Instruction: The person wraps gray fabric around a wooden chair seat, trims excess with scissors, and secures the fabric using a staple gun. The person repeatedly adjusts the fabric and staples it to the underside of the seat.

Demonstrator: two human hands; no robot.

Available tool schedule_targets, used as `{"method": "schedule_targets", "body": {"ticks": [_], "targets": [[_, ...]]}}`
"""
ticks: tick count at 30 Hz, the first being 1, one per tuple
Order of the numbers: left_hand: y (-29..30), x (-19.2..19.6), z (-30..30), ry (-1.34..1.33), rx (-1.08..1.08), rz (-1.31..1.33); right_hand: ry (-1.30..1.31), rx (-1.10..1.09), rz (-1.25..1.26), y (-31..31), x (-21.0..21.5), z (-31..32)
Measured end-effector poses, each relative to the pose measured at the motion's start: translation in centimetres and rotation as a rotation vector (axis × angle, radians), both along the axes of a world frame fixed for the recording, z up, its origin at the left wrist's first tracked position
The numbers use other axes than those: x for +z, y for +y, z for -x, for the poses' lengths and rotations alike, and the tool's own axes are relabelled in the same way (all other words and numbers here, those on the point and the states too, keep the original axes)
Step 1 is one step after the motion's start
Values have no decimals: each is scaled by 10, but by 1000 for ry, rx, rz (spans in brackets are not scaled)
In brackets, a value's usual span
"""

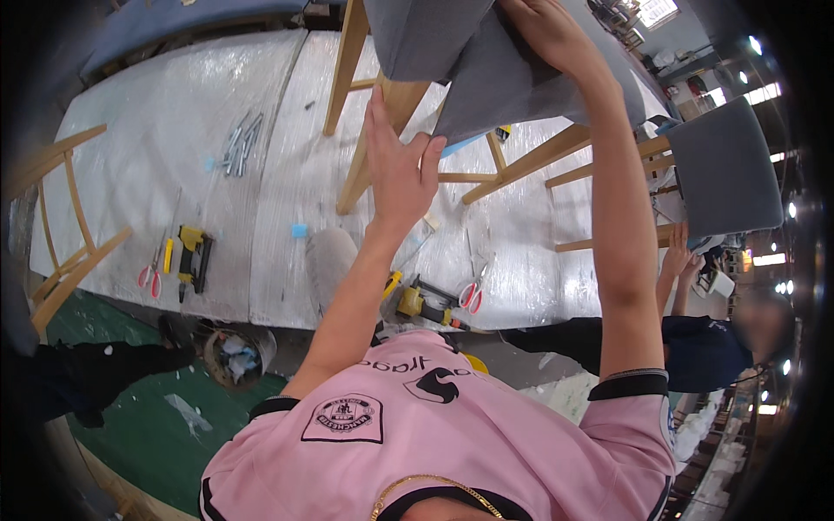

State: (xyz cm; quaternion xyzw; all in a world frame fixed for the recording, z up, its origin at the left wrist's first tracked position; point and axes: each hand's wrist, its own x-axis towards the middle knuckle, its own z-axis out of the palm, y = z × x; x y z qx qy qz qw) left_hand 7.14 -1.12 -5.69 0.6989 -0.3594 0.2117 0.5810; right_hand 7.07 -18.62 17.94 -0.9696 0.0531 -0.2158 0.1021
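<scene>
A grey upholstered chair (486, 61) with light wooden legs (382, 130) stands on the plastic-wrapped worktable (174, 130). My left hand (400, 165) lies flat against one wooden leg just below the seat, fingers spread, thumb at the edge of the grey fabric. Higher up, my right hand (547, 35) grips the grey fabric of the seat, with its fingers curled over the cloth. The seat's upper part runs out of view.
On the table lie two yellow-black staple guns (193, 256) (421, 304), two red-handled scissors (149, 278) (471, 295), metal strips (239, 143) and a small blue block (299, 230). A bare wooden frame (65, 226) sits left, a second grey chair (725, 165) right, with a co-worker (712, 347) beside it.
</scene>
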Motion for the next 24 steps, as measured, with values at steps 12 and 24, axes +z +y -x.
{"method": "schedule_targets", "body": {"ticks": [12, 24], "targets": [[2, 6, 5, 23, 7, -4, -340, -270, 361, -1, -53, 18], [9, 56, 68, 14, -15, 26, -132, -293, 480, 98, -44, 30]]}}
